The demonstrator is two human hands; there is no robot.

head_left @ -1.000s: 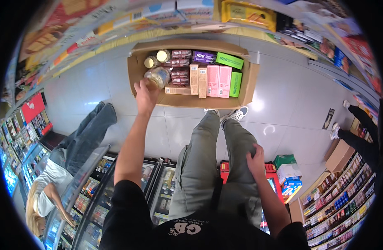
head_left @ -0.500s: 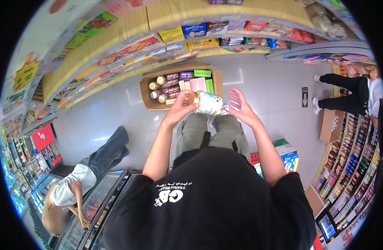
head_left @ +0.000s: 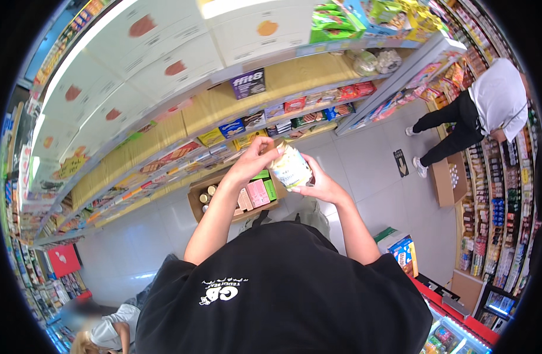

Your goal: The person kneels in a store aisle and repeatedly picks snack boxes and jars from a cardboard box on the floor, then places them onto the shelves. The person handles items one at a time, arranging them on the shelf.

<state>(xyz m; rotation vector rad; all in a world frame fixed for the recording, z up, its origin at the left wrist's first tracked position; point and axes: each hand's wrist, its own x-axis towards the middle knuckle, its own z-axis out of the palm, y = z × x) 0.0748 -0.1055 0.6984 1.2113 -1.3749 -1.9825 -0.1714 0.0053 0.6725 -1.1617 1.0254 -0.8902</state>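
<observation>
A jar (head_left: 292,168) with a pale printed label and a gold-coloured lid is raised in front of my chest, tilted, between both hands. The fingers of my left hand (head_left: 253,162) are closed on it at the lid end. Around its lower side curls my right hand (head_left: 324,184), thumb near the base. Below my left forearm stands an open cardboard box (head_left: 195,205) on the floor. Inside it are light-lidded jars (head_left: 212,190), pink cartons (head_left: 258,193) and green cartons (head_left: 271,190). My left arm hides part of the box.
Ahead run wooden shelves (head_left: 159,141) with snack packs and a purple carton (head_left: 247,84). A person (head_left: 498,100) in a white top stands at the right, near another cardboard box (head_left: 451,183). Blue-fronted cartons (head_left: 405,255) lie beside my right arm. Another person (head_left: 114,327) bends at lower left.
The jar has risen away from the floor box toward the shelves. My right hand, earlier spread beside the jar, now grips it. The view has swung to show more upper shelving.
</observation>
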